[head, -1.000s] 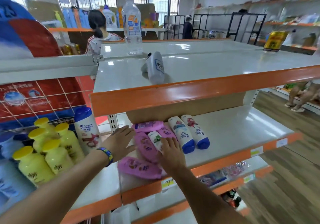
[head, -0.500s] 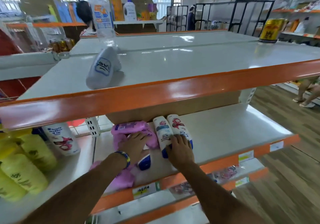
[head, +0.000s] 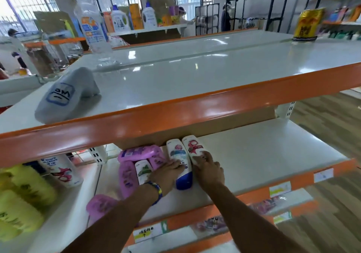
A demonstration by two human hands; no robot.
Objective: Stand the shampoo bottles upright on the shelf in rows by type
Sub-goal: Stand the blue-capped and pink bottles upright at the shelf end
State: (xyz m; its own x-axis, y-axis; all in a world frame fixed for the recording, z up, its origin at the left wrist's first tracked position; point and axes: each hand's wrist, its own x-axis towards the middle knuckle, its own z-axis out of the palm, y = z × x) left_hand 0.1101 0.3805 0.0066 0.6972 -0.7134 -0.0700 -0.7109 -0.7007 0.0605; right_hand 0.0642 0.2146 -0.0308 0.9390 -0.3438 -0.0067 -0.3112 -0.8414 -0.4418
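progress: hardly started tbh | left hand (head: 168, 173) curls over blue-capped bottle (head: 176, 152), right hand (head: 209, 170) over red-label bottle (head: 192, 147) | both lying flat on shelf (head: 263, 151), pink bottles (head: 127, 176) too, no rows yet

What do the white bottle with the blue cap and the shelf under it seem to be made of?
White bottle: probably plastic, smooth and slightly glossy, judging by its moulded, rounded shape and printed label. Shelf: likely painted metal, since it is flat, thin and off-white with a faint sheen, though the look alone cannot confirm it.
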